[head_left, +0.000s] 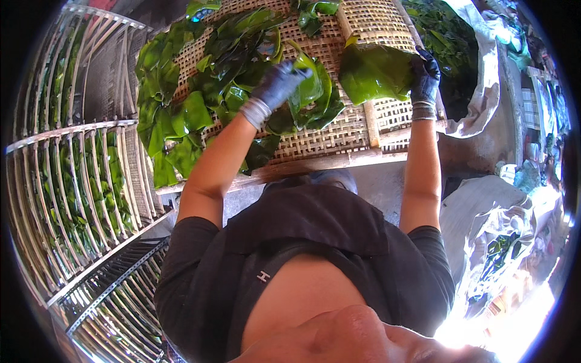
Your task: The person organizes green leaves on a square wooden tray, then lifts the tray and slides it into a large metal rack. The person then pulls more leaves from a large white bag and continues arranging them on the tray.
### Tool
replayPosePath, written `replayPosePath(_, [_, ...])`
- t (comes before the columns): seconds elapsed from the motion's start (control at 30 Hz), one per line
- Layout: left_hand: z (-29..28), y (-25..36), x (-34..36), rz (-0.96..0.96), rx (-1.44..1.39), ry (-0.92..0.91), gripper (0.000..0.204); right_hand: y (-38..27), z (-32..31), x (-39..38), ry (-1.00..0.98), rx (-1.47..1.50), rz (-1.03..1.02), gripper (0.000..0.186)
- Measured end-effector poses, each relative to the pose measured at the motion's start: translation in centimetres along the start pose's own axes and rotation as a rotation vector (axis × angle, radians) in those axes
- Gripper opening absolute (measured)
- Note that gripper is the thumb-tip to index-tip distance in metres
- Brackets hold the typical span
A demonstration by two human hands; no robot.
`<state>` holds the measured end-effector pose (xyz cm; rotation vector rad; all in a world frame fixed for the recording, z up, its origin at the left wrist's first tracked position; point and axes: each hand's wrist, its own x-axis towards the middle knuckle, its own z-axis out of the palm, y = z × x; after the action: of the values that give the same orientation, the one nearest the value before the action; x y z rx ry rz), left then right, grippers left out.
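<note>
Green and glossy: broad leaf piece (374, 74) over the right part of the woven tray (378, 23), long axis roughly left to right, right end meeting the gloved right hand (425, 77), which is clamped on that edge; dark fingers hard to separate. Gloved left hand (281, 83) well apart, at a curled leaf (310, 91) lengthwise toward the wearer; cannot tell whether it grips. Overlap hides lower leaves; tray's far edge cut off.
</note>
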<state>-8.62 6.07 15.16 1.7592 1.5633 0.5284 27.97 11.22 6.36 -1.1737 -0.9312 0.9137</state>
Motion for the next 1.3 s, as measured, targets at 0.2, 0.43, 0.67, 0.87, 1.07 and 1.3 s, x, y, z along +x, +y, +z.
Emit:
replayPosePath(0.2, [-4.8,4.2,-0.5,-0.224,-0.45,0.054,0.034,5.3,-3.8,1.3,-0.269,-1.077,-0.212,0.042])
replayPosePath(0.43, [-5.2,11.0,-2.8,-0.214,-0.179,-0.134,0.029,2.5,6.2,-10.2,-0.62,-0.146,-0.179,0.058])
replayPosePath(0.67, [-3.2,1.3,-3.8,0.479,0.064,-0.201,0.023,2.9,6.2,-12.8,-0.691,-0.153,-0.008,0.061])
replayPosePath(0.87, [-1.6,-0.7,-12.0,0.677,0.476,-0.181,0.025,2.6,9.6,-18.7,-0.664,0.531,0.883,0.048])
replayPosePath(1.07, [1.2,-8.7,-21.6,0.532,0.26,0.177,0.044,3.7,12.6,-27.1,-0.896,-0.593,-0.351,0.047])
replayPosePath(1.3, [-0.8,-14.2,-27.1,0.04,0.377,0.498,0.065,4.8,13.3,-32.7,-0.676,-1.048,-0.541,0.056])
